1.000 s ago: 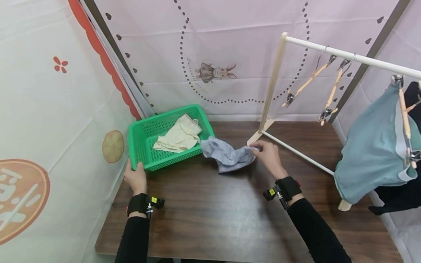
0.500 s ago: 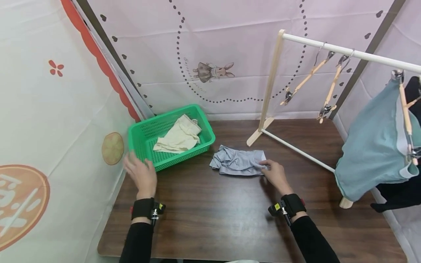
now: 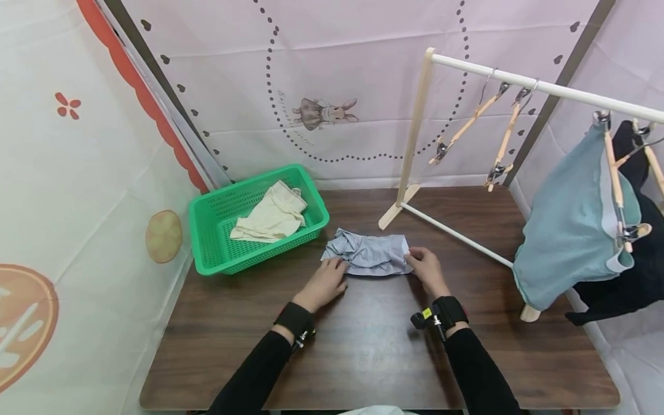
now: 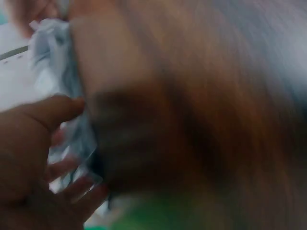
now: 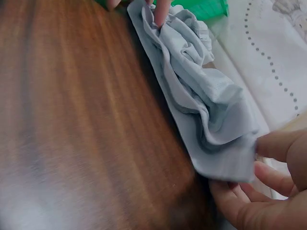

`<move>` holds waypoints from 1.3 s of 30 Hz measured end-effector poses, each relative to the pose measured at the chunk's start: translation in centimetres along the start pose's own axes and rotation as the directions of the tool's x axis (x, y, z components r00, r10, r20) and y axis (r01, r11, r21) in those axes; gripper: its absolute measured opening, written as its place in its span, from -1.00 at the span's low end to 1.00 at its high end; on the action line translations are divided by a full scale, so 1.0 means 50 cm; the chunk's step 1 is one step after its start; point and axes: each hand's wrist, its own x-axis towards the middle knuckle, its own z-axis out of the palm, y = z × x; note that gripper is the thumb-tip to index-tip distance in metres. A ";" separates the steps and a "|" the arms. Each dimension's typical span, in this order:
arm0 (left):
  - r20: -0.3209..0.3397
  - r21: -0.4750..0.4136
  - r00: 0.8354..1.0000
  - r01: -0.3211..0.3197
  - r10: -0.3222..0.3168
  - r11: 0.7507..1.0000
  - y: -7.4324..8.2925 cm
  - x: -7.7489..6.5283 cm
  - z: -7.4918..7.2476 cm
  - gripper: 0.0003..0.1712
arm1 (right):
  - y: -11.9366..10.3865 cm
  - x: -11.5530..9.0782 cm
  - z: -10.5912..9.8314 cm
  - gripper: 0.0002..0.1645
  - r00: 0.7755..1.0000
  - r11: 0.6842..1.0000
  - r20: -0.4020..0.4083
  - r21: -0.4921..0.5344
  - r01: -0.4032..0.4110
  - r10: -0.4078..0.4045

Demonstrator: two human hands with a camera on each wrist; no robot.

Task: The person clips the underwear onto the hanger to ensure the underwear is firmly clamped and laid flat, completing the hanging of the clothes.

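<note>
A crumpled grey-blue garment (image 3: 369,253) lies on the brown table, folds bunched toward its left end. My right hand (image 3: 429,270) pinches its right end between thumb and fingers; the right wrist view shows that flat edge of the garment (image 5: 225,160) in the grip. At the lower left corner is my left hand (image 3: 323,285), fingers reaching onto the cloth. In the blurred left wrist view, the left hand (image 4: 29,153) has its thumb apart from its fingers, which overlap the fabric. Whether the left fingers press on it cannot be told.
A green plastic basket (image 3: 210,262) holding a cream cloth (image 3: 272,214) stands at the left. At the right, a rack with a white rail (image 3: 519,80) carries wooden clip hangers (image 3: 505,138), a teal garment (image 3: 565,230) and a black garment (image 3: 630,271). Fabric walls surround the table (image 3: 358,357).
My left hand has let go of the basket and moved right to the garment's left corner. The right hand has drawn the garment away from the basket, and it now lies flatter.
</note>
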 end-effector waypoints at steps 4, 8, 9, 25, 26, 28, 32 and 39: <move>-0.048 0.084 0.996 0.078 -0.074 0.993 0.006 0.032 0.012 -0.69 | -0.005 0.035 0.005 -0.18 0.996 0.997 0.071 -0.054 0.049 -0.045; -0.117 0.013 0.982 0.150 -0.148 0.989 0.004 0.036 -0.013 -0.89 | -0.011 0.057 -0.006 0.04 0.978 0.974 0.199 -0.202 0.102 -0.061; -0.133 -0.022 0.976 0.173 -0.175 0.985 0.004 0.033 -0.025 -0.91 | -0.011 0.059 -0.011 0.07 0.971 0.964 0.230 -0.239 0.116 -0.060; -0.128 -0.582 0.889 0.292 -0.440 0.759 -0.025 -0.030 -0.212 -0.62 | -0.080 0.042 -0.075 -0.18 0.972 0.824 0.098 -0.516 0.232 -0.212; -0.112 -0.591 0.888 0.300 -0.445 0.748 -0.028 -0.033 -0.216 -0.60 | -0.087 0.041 -0.078 -0.19 0.972 0.815 0.083 -0.532 0.231 -0.222; -0.096 -0.591 0.889 0.312 -0.448 0.744 -0.033 -0.041 -0.225 -0.55 | -0.101 0.036 -0.090 -0.27 0.968 0.803 0.047 -0.550 0.230 -0.245; -0.090 -0.590 0.880 0.329 -0.465 0.737 -0.047 -0.058 -0.241 -0.52 | -0.132 0.025 -0.122 -0.45 0.961 0.795 0.011 -0.560 0.234 -0.275; -0.111 -0.623 0.883 0.295 -0.455 0.725 -0.055 -0.056 -0.274 -0.53 | -0.190 0.009 -0.145 -0.49 0.939 0.726 0.137 -0.602 0.333 -0.317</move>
